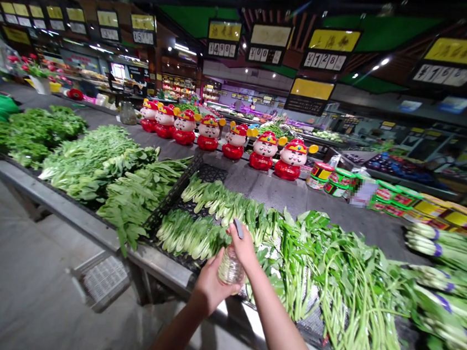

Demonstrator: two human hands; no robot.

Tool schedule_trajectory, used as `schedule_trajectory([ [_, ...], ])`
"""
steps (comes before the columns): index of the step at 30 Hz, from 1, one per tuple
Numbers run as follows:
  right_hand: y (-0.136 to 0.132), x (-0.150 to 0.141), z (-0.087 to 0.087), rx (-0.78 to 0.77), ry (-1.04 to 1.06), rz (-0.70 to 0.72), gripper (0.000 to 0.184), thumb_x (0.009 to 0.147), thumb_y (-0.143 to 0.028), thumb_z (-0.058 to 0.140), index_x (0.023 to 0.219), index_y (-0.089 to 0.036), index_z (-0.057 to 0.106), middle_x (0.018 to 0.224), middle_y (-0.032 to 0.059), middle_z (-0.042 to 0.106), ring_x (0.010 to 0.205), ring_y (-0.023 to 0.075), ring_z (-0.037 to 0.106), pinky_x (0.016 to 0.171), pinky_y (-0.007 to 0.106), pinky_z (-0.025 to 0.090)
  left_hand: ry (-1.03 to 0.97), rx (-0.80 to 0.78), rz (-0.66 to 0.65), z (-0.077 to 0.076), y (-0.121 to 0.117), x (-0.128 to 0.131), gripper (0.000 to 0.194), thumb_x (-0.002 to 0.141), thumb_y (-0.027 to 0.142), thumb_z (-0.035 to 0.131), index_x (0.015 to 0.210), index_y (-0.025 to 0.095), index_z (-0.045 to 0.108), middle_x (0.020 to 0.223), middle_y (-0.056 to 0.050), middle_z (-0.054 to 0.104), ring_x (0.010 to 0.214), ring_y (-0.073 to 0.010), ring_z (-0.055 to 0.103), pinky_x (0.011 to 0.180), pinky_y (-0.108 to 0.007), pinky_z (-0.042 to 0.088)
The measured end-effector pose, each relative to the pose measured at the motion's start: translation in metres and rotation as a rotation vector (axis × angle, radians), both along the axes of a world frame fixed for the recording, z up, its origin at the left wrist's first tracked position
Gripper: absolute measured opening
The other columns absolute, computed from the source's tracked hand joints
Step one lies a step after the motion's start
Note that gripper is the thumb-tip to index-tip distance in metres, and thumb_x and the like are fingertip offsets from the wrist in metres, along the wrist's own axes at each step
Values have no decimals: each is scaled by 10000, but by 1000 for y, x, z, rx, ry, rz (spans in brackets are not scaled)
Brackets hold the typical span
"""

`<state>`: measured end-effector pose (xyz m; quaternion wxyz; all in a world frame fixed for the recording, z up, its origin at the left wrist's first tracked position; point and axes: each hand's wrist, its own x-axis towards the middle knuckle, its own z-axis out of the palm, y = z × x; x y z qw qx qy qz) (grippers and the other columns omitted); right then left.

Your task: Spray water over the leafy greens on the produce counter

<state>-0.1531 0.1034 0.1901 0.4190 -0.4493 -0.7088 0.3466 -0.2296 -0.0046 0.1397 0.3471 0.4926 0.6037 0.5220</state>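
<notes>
Head view: The left hand [210,285] supports a clear ribbed bottle [231,266] at its lower body, fingers wrapped around the side and base. The right hand [243,248] grips the top of the same bottle, fingers closed around the neck area; a grey part [238,229] projects above this hand. The exact placement of each right fingertip cannot be told. The bottle is located over the front edge of the display counter [157,264], in front of the rows of small leafy greens [193,236]. To the right of the bottle lie long-stemmed greens [332,263], followed by bundles with purple bands [441,300]. A black crate divider [173,196] stands to the left, between the small greens and further leafy vegetables [88,162]. Red figurines [208,133] form a row along the rear of the counter, adjacent to stacked tubs [339,180]. Price signs [328,48] hang overhead
</notes>
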Motion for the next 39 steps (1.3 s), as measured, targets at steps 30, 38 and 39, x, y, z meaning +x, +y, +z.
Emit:
schedule_trajectory([
  [30,15,-78,-4,24,21,0,434,851,-547,397,783,-174,608,660,30,629,607,185,572,619,297,430,135,68,62,-4,8,-67,914,547,316,792,1347,170,375,1242,-101,541,1163,-266,503,1009,-367,402],
  [38,10,-88,-7,27,-2,-20,444,851,-564,380,691,-194,569,644,34,624,599,188,570,608,301,420,131,47,60,-7,4,-77,932,548,319,795,1357,161,361,1242,-105,540,1147,-260,513,1018,-375,390],
  [39,11,-90,-6,28,0,-9,445,848,-565,385,707,-190,578,669,41,636,616,189,577,616,303,425,131,49,67,-6,5,-78,922,550,311,793,1355,168,366,1241,-101,541,1147,-258,513,1017,-374,391],
])
